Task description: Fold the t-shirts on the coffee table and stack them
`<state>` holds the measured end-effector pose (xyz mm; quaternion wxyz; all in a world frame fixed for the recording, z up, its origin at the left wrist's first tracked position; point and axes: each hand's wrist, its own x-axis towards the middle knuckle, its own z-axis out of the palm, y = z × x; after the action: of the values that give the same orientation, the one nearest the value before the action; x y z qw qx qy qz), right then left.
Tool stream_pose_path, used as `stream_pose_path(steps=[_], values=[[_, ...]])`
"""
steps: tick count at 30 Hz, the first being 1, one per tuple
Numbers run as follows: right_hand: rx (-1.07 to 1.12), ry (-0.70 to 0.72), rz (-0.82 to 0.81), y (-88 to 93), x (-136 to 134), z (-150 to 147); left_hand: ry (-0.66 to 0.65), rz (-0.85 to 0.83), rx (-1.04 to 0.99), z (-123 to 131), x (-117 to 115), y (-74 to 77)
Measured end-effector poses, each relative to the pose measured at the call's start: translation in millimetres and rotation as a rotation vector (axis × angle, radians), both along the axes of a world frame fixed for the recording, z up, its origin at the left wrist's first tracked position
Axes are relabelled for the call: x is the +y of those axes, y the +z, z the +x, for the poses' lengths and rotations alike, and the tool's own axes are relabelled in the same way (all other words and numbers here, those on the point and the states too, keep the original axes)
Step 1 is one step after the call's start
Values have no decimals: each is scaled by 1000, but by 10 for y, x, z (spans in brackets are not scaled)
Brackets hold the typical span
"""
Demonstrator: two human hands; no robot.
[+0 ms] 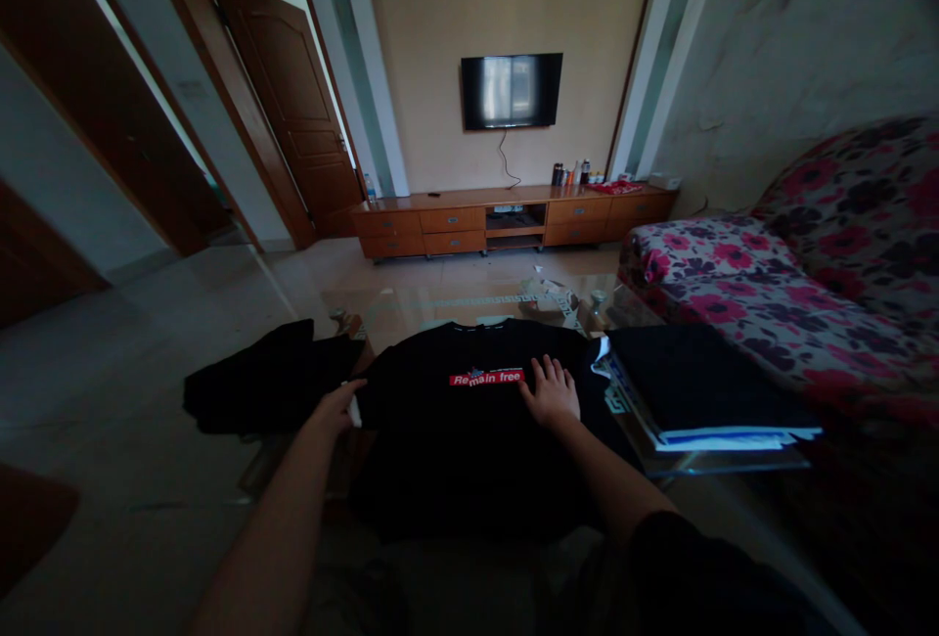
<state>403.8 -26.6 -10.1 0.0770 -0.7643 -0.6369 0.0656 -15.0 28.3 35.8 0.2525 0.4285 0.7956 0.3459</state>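
Observation:
A black T-shirt [455, 421] with a red "Remain free" label lies spread out on a glass table [440, 308] in front of me. My right hand [552, 391] rests flat on the shirt beside the label, fingers spread. My left hand [338, 403] pinches the shirt's left edge near the sleeve, fingers closed on the fabric. A pile of dark clothing [268, 377] lies just left of that hand.
A stack of folded clothes [704, 391] sits on the table's right side. A floral sofa [814, 274] stands at the right. A wooden TV cabinet [506, 217] and a wall TV [512, 90] face me. Wooden doors [293, 98] are at the left.

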Motion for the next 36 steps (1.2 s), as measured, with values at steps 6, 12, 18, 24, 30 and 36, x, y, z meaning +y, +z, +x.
stream_pose_path(steps=[6,12,18,24,30,36], values=[[1,3,21,-12,-1,-6,-14,25,2,1,-42,143],[3,-3,-6,12,0,-13,-431,206,548,300,-175,405],[-2,-5,0,-4,4,-10,-851,98,511,647,-302,170],[7,5,8,-14,9,1,-892,64,709,554,-369,-272],[-9,18,16,-30,14,8,-840,-55,758,496,-396,-304],[-25,29,-12,-44,21,-20,-711,-1,821,796,-303,-247]])
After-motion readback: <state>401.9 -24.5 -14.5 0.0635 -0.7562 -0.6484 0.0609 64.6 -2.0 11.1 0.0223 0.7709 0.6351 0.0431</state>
